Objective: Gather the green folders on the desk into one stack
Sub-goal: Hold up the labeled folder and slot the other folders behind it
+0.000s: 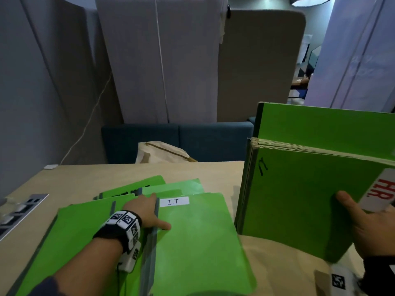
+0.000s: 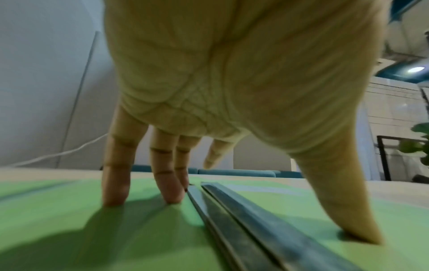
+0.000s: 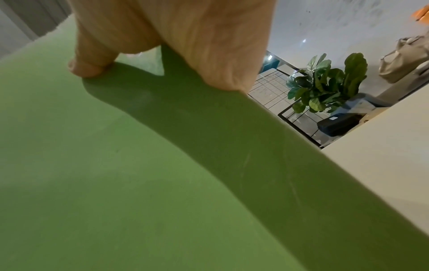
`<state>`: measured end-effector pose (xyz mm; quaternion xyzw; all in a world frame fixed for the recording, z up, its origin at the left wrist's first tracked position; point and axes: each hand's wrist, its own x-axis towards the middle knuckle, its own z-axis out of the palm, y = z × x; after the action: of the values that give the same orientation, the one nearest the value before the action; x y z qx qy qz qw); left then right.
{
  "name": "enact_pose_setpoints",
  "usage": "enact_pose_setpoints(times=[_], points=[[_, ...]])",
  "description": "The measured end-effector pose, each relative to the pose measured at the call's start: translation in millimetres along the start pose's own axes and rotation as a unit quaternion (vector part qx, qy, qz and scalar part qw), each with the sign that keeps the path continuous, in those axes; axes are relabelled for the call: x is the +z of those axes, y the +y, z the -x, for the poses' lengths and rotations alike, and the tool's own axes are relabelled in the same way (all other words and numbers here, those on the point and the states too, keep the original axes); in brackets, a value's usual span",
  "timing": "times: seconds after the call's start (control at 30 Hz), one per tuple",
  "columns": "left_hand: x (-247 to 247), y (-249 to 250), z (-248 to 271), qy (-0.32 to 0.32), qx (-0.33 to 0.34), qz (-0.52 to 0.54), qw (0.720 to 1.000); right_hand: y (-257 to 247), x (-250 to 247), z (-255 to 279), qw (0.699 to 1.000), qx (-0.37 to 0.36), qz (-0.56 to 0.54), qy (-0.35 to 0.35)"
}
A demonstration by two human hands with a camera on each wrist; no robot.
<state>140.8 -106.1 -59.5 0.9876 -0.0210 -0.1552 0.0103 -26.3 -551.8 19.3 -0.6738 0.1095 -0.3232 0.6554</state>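
Several green folders lie overlapped on the desk (image 1: 218,174); the top one (image 1: 198,240) bears a white "I.T" label (image 1: 174,202). My left hand (image 1: 147,214) rests across its grey spine (image 2: 243,220), straight fingertips (image 2: 114,190) on the folder to the left and the thumb on the labelled cover. At the right, a bundle of green folders (image 1: 303,189) with brown paper edges and an "HR" label stands on its lower edge, tilted. My right hand (image 1: 372,227) grips its near edge, thumb (image 3: 88,64) on the front cover, fingers hidden behind.
A grey socket panel (image 1: 21,210) is set into the desk at the left. A beige bag (image 1: 162,152) and a teal sofa (image 1: 177,139) lie beyond the far edge, with grey partition screens (image 1: 149,60) behind. A potted plant (image 3: 325,86) stands on the floor to the right.
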Motion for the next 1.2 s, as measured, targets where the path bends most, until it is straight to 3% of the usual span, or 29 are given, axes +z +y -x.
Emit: enact_pose_setpoints(times=[0.13, 0.27, 0.5, 0.7, 0.83, 0.93, 1.03, 1.2], points=[[6.6, 5.4, -11.6, 0.002, -0.016, 0.124, 0.992, -3.5, -1.8, 5.9, 0.999, -0.03, 0.038, 0.014], [3.9, 9.4, -13.4, -0.046, -0.019, 0.081, 0.995, 0.1, 4.5, 8.9, 0.995, -0.061, 0.075, 0.03], [-5.7, 11.0, -16.8, -0.05, -0.036, 0.059, 0.996, 11.2, -2.6, 5.2, 0.996, -0.028, 0.067, 0.051], [-9.6, 1.3, -16.3, -0.037, -0.031, 0.098, 0.994, 20.0, -10.6, -0.7, 0.999, -0.007, 0.014, 0.04], [-9.4, -6.5, -14.0, -0.028, -0.04, 0.152, 0.987, 11.9, -4.4, 4.3, 0.999, -0.006, 0.037, 0.034], [-14.2, -17.6, -8.5, -0.017, -0.03, 0.222, 0.974, 12.5, -1.3, 5.4, 0.998, -0.021, 0.043, 0.04], [-34.9, -28.9, 2.1, 0.043, 0.014, 0.285, 0.957, 8.6, -0.7, 5.9, 0.998, -0.028, 0.045, 0.03], [-85.6, -35.5, 37.7, 0.168, 0.136, 0.421, 0.881, 11.7, -4.3, 6.3, 0.997, -0.001, 0.062, 0.045]])
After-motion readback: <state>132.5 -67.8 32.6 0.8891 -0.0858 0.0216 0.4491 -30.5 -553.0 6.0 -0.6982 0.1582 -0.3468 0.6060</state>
